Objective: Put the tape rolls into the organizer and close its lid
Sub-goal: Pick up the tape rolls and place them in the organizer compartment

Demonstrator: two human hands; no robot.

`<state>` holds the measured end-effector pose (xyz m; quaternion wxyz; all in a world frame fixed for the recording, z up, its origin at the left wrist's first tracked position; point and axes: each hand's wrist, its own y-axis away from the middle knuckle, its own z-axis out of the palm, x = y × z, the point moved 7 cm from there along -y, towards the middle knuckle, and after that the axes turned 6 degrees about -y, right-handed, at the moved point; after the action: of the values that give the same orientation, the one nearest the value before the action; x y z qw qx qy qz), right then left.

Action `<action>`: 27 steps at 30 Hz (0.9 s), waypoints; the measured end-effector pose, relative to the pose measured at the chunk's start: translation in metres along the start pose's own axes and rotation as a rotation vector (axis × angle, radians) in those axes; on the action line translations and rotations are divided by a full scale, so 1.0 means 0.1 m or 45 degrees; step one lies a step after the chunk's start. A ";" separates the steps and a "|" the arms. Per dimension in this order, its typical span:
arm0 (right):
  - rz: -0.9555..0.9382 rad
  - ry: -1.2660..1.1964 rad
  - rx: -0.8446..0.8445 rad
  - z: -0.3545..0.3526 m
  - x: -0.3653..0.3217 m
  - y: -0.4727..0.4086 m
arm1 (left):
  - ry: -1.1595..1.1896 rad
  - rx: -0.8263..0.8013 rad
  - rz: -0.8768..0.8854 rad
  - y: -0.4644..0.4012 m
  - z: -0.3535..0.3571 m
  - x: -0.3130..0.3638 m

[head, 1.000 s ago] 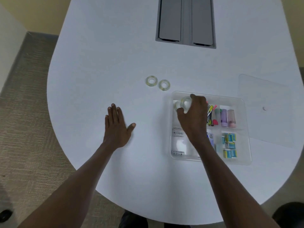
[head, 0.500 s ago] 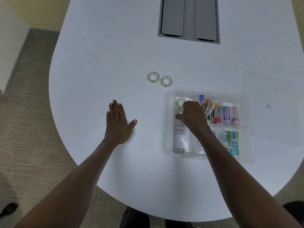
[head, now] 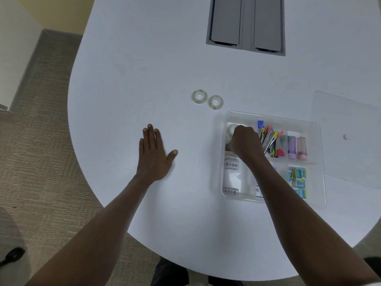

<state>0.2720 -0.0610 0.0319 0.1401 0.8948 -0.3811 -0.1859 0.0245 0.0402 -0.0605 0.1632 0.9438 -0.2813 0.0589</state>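
Observation:
Two clear tape rolls lie flat on the white table, one [head: 199,97] just left of the other [head: 215,102], a little beyond the organizer's far left corner. The clear plastic organizer [head: 272,117] stands open. My right hand [head: 246,142] is down in its far left compartment, fingers curled on a tape roll that it mostly hides. Another roll [head: 231,130] shows in the same compartment just beyond my fingers. The clear lid [head: 348,120] lies flat on the table to the right of the organizer. My left hand [head: 154,155] rests flat on the table, fingers spread.
Other organizer compartments hold coloured pens [head: 270,141], two pastel tubes [head: 296,148], small blue boxes [head: 299,180] and battery packs [head: 232,162]. A grey cable hatch [head: 246,23] sits in the table far ahead. The table's rounded edge runs along the left and near sides above carpet.
My right hand has lowered a tape roll from above the far left compartment down into it, next to the roll lying there. My left hand has stayed flat on the table.

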 end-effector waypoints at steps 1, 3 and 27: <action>-0.005 -0.002 0.014 0.00 -0.01 -0.01 | -0.004 0.003 0.001 0.00 0.00 0.00; -0.009 -0.007 0.041 0.01 0.00 -0.02 | -0.006 0.000 0.003 0.01 0.00 0.00; -0.219 -0.232 0.325 -0.70 -0.42 -0.60 | 0.015 -0.004 0.000 0.01 -0.01 0.01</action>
<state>0.3130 0.0177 0.0801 -0.0263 0.9141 -0.3347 -0.2276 0.0245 0.0394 -0.0592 0.1665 0.9431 -0.2805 0.0641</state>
